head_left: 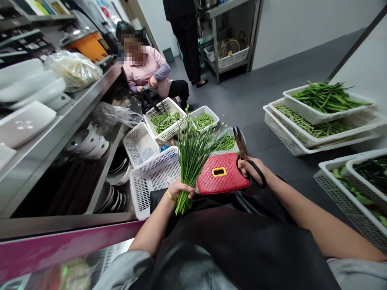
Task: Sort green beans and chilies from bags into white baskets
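My left hand (182, 188) is closed around a bunch of flowering chives (193, 155), the cut stem ends poking out below the fist and the budded tips pointing away from me. In my right hand (253, 169) is a pair of scissors (242, 145) with black handles, blades pointing up and nearly together. Between the hands lies a red quilted stool top (226, 173) with a yellow-rimmed slot. More chives (226, 141) rest in a pale container just behind it. A white basket (140, 193) stands left of the bunch.
Small white baskets of cut green beans (165, 121) stand ahead. On the right are stacked baskets with long green peppers (329, 98) and leafy greens (356, 193). A steel shelf (69, 117) with dishes runs along the left. A seated person (148, 68) and a standing person (186, 40) are farther off.
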### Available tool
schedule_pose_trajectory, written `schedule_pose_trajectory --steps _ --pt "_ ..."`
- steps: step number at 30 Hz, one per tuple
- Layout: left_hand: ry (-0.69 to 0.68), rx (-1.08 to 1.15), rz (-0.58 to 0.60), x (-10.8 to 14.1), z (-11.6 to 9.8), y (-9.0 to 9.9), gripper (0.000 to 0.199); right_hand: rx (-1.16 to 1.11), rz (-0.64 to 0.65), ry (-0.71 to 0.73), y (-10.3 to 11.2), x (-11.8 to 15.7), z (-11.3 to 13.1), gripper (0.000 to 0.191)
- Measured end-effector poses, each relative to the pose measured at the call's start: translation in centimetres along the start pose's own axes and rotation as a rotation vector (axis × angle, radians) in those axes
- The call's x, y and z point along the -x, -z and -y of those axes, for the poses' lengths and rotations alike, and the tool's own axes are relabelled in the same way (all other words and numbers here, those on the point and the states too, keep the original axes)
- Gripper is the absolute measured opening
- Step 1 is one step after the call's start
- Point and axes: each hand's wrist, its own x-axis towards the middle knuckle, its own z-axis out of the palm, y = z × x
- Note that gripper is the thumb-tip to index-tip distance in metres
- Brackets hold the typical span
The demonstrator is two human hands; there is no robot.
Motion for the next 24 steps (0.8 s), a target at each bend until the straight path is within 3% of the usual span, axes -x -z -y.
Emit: schedule_pose_trajectory --steps 4,7,9,12,17,20,24 --pt "-0.015 -0.025 0.048 1.2 -0.5 0.4 0.017 0.359 -0.032 0.063 3.7 0.1 0.6 0.045" --pt "-0.02 -0.012 0.076 1.8 -0.5 0.8 0.017 0.477 0.089 0.024 6.4 0.6 0.0 0.037" --pt "-0.027 0.001 0.073 1.9 -0.2 1.0 0.02 0.461 0.163 -0.035 6.9 0.7 -0.8 0.038" --pt "-0.027 -0.003 0.077 1.7 0.2 1.1 0.023 0.289 0.147 -0.031 5.7 0.0 -1.5 0.048" --pt "0.03 -0.039 0.122 1.2 0.4 0.8 0.025 -0.318 -0.151 0.124 1.5 -4.1 0.8 0.069" --pt "0.063 -0.079 0.136 1.4 0.3 0.5 0.025 -0.496 -0.267 0.168 0.0 -6.5 3.2 0.062" --pt "0.053 -0.107 0.131 1.9 0.8 0.8 0.029 -0.516 -0.433 0.237 -0.2 -7.5 4.6 0.044"
